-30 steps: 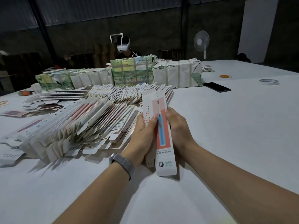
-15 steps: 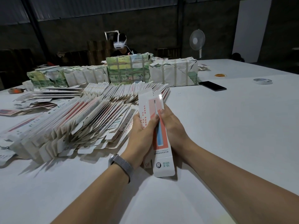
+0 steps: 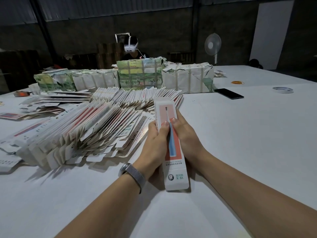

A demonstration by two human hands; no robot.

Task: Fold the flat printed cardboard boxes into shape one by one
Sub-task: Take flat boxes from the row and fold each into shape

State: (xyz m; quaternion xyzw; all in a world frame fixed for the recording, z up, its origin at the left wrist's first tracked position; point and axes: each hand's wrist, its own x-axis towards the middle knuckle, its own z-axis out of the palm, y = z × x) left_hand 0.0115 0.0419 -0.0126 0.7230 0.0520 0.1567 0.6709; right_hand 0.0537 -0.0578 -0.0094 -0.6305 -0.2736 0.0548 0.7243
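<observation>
Currently the toothbrush box (image 3: 173, 148) sits clasped between both hands above the white table (image 3: 240, 143) — left hand (image 3: 155, 143) curled round its left edge, right hand (image 3: 186, 140) round its right, both thumbs pressed on the printed front. Long axis runs away from the person, logo end nearest. Just left — a fanned stack of flat boxes (image 3: 89, 127).

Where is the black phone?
In the head view, the black phone lies flat on the white table, far right of the hands, just beside the white wrapped bundle and left of the tape roll.
</observation>
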